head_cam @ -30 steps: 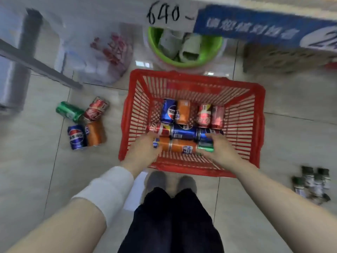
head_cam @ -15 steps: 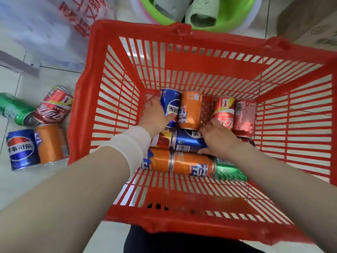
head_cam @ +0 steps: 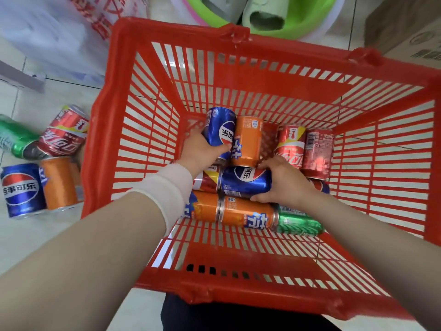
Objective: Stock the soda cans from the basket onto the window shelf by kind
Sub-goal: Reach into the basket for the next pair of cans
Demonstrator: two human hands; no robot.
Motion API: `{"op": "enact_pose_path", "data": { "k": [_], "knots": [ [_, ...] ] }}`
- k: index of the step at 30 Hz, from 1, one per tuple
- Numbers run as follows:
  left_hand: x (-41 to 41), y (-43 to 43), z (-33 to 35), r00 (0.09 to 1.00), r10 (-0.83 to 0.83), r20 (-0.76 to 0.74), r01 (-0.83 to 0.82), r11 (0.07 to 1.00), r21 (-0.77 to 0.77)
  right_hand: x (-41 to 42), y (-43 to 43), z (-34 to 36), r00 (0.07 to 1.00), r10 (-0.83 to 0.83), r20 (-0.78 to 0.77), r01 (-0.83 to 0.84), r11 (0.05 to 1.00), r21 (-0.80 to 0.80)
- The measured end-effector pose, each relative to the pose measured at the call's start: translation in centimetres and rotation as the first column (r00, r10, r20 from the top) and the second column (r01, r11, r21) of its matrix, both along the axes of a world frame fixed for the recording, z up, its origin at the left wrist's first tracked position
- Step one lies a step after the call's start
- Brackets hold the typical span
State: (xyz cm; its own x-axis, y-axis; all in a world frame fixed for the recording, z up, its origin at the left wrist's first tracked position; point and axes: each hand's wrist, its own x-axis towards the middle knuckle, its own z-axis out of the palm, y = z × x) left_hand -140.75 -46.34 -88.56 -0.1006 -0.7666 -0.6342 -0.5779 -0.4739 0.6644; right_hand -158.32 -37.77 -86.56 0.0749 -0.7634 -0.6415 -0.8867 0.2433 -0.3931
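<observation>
A red plastic basket [head_cam: 262, 87] sits on the tiled floor with several soda cans lying in it. My left hand [head_cam: 199, 152] grips a blue Pepsi can [head_cam: 220, 131] at the back left of the pile. My right hand [head_cam: 282, 181] grips a second blue Pepsi can [head_cam: 245, 181] lying sideways in the middle. Beside them lie an orange can [head_cam: 247, 142], two red cola cans [head_cam: 303, 146], two more orange cans [head_cam: 238, 212] and a green can [head_cam: 298, 223] in the front row. The window shelf is out of view.
Outside the basket on the left floor lie a green can [head_cam: 14, 139], a red cola can [head_cam: 65, 134], a blue Pepsi can [head_cam: 21, 189] and an orange can [head_cam: 58, 182]. A green basin [head_cam: 293, 25] and a cardboard box [head_cam: 410, 39] stand behind the basket.
The view has closed in on the basket. Both hands moved from its front row deeper in; the left now wraps the back blue can, the right the middle blue can.
</observation>
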Motion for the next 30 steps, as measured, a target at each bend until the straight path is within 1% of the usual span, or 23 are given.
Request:
{"op": "enact_pose_path", "data": {
  "k": [2,4,6,8,10,12,15,16,19,21,25,28,30],
  "knots": [
    [-0.1,0.3,1.2,0.997,0.075,0.017,-0.074,0.996,-0.053,0.2,0.8,0.6,0.988,-0.146,0.054,0.147,0.989,-0.008],
    [0.1,0.7,2.6,0.996,0.09,0.026,-0.088,0.992,-0.09,0.4,1.6,0.9,0.959,-0.268,0.088,0.271,0.963,-0.017],
    [0.5,1.3,4.0,0.995,0.088,0.042,-0.083,0.991,-0.109,0.5,2.3,1.7,0.919,-0.376,0.116,0.384,0.922,-0.058],
    [1.0,2.1,5.9,0.994,0.095,0.056,-0.088,0.99,-0.112,0.5,2.9,3.2,0.859,-0.487,0.158,0.502,0.862,-0.072],
    [1.4,2.9,8.1,0.992,0.112,0.061,-0.106,0.99,-0.095,0.3,3.3,5.2,0.804,-0.552,0.22,0.574,0.817,-0.049],
    [2.0,3.7,10.8,0.989,0.129,0.066,-0.126,0.991,-0.05,-0.2,3.7,7.5,0.755,-0.591,0.285,0.612,0.791,0.021],
    [2.9,5.0,15.3,0.996,0.081,0.045,-0.079,0.996,-0.043,-1.2,4.2,12.0,0.666,-0.644,0.376,0.655,0.746,0.119],
    [3.3,5.5,17.1,0.998,0.055,0.033,-0.053,0.997,-0.056,-1.4,4.3,14.1,0.626,-0.66,0.416,0.671,0.727,0.144],
    [4.7,7.0,23.0,1.0,0.004,-0.016,-0.006,0.994,-0.107,-2.1,4.8,20.9,0.459,-0.708,0.537,0.716,0.653,0.248],
    [5.5,7.7,27.1,0.998,-0.008,-0.065,-0.002,0.988,-0.153,-2.4,5.2,25.4,0.36,-0.733,0.577,0.724,0.61,0.323],
    [7.3,8.9,35.7,0.986,0.006,-0.167,-0.032,0.988,-0.153,-2.6,6.6,34.0,0.131,-0.77,0.624,0.73,0.501,0.465],
    [8.2,9.6,42.2,0.968,0.05,-0.247,-0.075,0.993,-0.096,-1.6,7.4,40.6,-0.021,-0.756,0.654,0.685,0.466,0.56],
    [8.5,10.0,46.5,0.957,0.065,-0.284,-0.099,0.989,-0.109,-0.5,7.6,45.0,-0.125,-0.732,0.67,0.617,0.471,0.63]
  ]
}}
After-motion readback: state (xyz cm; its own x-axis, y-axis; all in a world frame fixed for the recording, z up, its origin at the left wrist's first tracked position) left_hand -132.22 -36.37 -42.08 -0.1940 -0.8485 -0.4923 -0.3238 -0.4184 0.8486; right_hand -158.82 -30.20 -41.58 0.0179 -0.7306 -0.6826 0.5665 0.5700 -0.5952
